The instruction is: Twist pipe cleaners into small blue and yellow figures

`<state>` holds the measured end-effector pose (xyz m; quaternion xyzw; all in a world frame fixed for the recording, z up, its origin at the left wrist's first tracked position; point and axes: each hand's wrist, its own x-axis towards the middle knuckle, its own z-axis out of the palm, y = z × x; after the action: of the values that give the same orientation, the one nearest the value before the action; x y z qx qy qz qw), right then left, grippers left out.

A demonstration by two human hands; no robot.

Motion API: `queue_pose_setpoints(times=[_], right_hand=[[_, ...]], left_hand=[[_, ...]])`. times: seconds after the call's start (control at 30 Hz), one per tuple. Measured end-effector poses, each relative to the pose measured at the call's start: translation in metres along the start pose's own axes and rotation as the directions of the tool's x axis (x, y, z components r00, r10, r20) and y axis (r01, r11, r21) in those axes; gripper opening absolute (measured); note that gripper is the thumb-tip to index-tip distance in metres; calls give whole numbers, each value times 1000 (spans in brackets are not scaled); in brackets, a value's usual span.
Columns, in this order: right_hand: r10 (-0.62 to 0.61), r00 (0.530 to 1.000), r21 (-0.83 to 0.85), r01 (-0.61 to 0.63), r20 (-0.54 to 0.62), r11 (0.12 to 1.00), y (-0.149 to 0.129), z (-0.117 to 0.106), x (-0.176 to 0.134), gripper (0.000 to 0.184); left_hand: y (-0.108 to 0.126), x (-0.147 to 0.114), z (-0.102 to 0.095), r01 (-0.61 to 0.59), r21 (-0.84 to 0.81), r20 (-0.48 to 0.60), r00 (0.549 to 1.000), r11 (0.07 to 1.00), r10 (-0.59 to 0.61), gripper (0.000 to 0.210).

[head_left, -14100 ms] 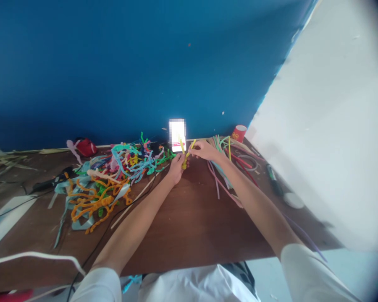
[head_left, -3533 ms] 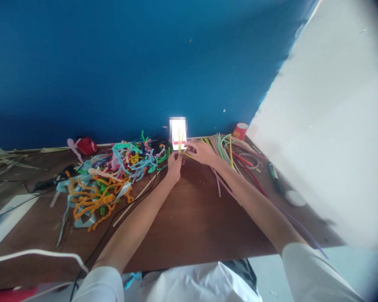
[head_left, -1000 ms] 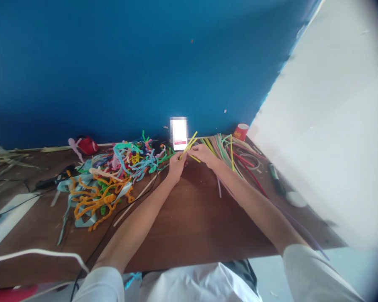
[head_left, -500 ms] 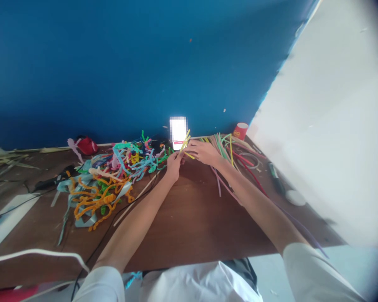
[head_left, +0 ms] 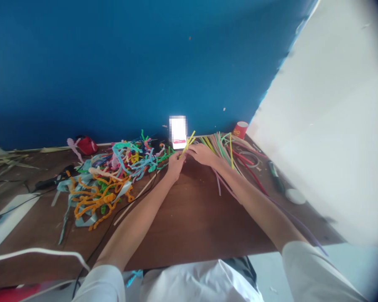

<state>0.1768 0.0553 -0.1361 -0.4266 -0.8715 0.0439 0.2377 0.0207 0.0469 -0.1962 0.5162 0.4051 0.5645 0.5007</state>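
Near the back of the desk, my left hand [head_left: 176, 162] is closed on a yellow pipe cleaner [head_left: 190, 137] whose ends stick up past the fingers. My right hand [head_left: 202, 153] meets it from the other side, its fingers pinched on the same yellow piece. Just behind them a phone [head_left: 178, 133] with a bright screen leans against the blue wall. To the right of my right hand lies a bundle of long straight pipe cleaners [head_left: 222, 147] in green, yellow, pink and red. The fingertips partly hide the yellow piece.
Left of my hands spreads a heap of twisted pipe cleaners [head_left: 102, 197] and ribbon. A red paper cup [head_left: 240, 129], a green-and-black marker-like tool [head_left: 276, 177] and a white round object [head_left: 295, 196] stand or lie along the right. A black cable [head_left: 111, 222] crosses the desk [head_left: 195, 222].
The yellow pipe cleaner has turned between my fingers: the end that pointed right and down now points up and right. Both hands stay in nearly the same place.
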Motion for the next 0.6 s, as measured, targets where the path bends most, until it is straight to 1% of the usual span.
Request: queue_pose_setpoints(times=[0.07, 0.17, 0.2, 0.23, 0.3, 0.33, 0.37, 0.43, 0.5, 0.57, 0.6], right_hand=[[42, 999, 60, -41, -11, 997, -3, 1, 1, 31], [193, 979, 147, -181, -70, 973, -10, 6, 2, 30], [267, 960, 181, -249, -84, 952, -12, 8, 2, 30], [352, 932, 229, -325, -87, 917, -15, 11, 2, 30], [504, 862, 344, -458, -52, 820, -19, 14, 3, 29], [553, 833, 398, -501, -19, 768, -21, 14, 3, 29], [582, 813, 444, -527, 16, 725, -23, 14, 3, 28], [595, 800, 496, -548, 74, 674, -25, 10, 2, 27], [588, 801, 524, -551, 113, 649, -26, 6, 2, 27], [540, 833, 550, -509, 121, 662, -26, 3, 1, 29], [503, 858, 549, -469, 99, 692, -25, 2, 1, 29]], left_hand=[[1, -2, 1, 1, 24, -19, 1000, 1000, -1, 26], [6, -5, 2, -16, 91, -67, 997, 996, 22, 23], [8, -7, 3, -32, 122, -82, 996, 992, 43, 22], [10, -8, 3, -55, 157, -93, 993, 986, 70, 20], [15, -12, 4, -115, 228, -100, 985, 967, 140, 17], [17, -14, 4, -147, 266, -98, 979, 953, 179, 16], [19, -15, 5, -178, 298, -90, 973, 938, 214, 14], [21, -17, 5, -223, 336, -71, 963, 915, 260, 12], [20, -16, 5, -224, 326, -60, 965, 918, 257, 12], [16, -13, 4, -169, 278, -73, 978, 946, 196, 14], [13, -10, 4, -120, 247, -85, 986, 962, 145, 16]])
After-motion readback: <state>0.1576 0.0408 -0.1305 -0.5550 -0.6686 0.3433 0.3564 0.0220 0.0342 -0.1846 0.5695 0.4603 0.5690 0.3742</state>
